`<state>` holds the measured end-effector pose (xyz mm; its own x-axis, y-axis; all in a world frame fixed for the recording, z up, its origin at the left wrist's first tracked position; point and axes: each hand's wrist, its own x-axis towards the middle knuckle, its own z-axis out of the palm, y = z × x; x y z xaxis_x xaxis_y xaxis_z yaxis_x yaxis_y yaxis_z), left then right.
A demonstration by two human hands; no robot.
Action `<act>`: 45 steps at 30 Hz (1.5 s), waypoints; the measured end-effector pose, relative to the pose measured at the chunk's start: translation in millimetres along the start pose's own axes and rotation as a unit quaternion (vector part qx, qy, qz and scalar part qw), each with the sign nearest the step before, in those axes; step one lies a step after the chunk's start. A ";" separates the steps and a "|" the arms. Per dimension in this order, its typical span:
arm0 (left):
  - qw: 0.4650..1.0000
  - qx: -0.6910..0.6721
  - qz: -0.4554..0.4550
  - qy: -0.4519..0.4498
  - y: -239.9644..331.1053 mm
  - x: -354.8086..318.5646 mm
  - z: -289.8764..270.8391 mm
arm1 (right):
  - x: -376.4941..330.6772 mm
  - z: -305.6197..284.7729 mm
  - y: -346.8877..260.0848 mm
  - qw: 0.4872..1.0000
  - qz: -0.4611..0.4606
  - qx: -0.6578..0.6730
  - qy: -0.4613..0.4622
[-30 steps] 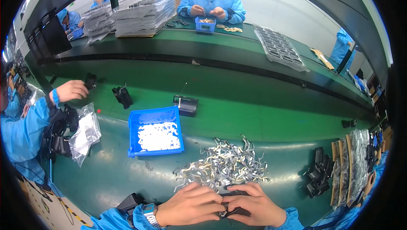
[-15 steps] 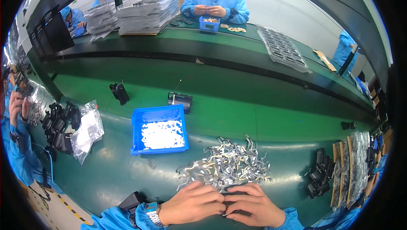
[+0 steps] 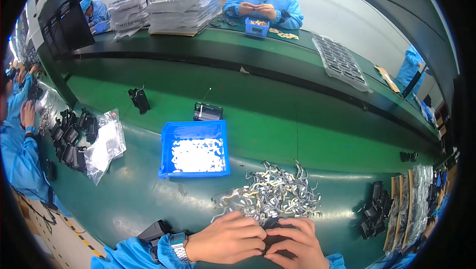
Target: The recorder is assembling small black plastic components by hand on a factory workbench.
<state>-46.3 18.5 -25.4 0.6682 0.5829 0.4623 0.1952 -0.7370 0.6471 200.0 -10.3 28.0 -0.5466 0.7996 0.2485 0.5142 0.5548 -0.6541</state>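
Both my hands are together at the near edge of the bench, around a small black plastic part (image 3: pixel 271 239) that is mostly hidden by fingers. My left hand (image 3: pixel 230 239) is closed, its fingertips pressed to the part's left side. Curled fingers and thumb of my right hand (image 3: pixel 296 242) grip it from the right. Just beyond them lies a loose pile of short grey and cream wire leads with white connectors (image 3: pixel 277 189). Beside my left wrist sits a black plastic housing (image 3: pixel 154 230), partly covered by the sleeve.
A blue bin (image 3: pixel 194 129) of small white pieces stands left of the pile. Black housings (image 3: pixel 69 137) and a plastic bag (image 3: pixel 105 145) lie farther left. More housings (image 3: pixel 374 212) sit at right beside cardboard dividers (image 3: pixel 396 204). Black devices (image 3: pixel 208 112) stand on the green belt (image 3: pixel 258 120). Co-workers sit nearby.
The view has shifted slightly. My hands stay closed around the black part. Devices on the belt have moved a little left relative to the blue bin. At left, a co-worker's hands have moved.
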 end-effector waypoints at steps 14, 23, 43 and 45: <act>1.000 0.018 0.000 0.006 11.6 9.0 -11.1 | 0.2 -2.4 -1.0 1.000 0.021 -0.012 0.001; 1.000 0.020 0.003 0.003 12.7 10.8 -10.5 | -1.0 -5.5 -5.2 0.998 0.014 -0.052 -0.011; 0.999 -0.025 0.003 -0.024 -4.2 -4.0 10.3 | 3.0 -4.0 -7.0 0.999 0.039 -0.002 -0.007; 0.999 -0.035 0.002 -0.028 -5.0 -4.8 10.8 | 2.5 -3.1 -7.1 0.999 0.041 0.000 -0.007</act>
<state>-42.7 15.6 -37.5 0.7085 0.5581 0.4320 0.1427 -0.7127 0.6868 197.1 -11.5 35.5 -0.5129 0.8385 0.1840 0.5571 0.4881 -0.6718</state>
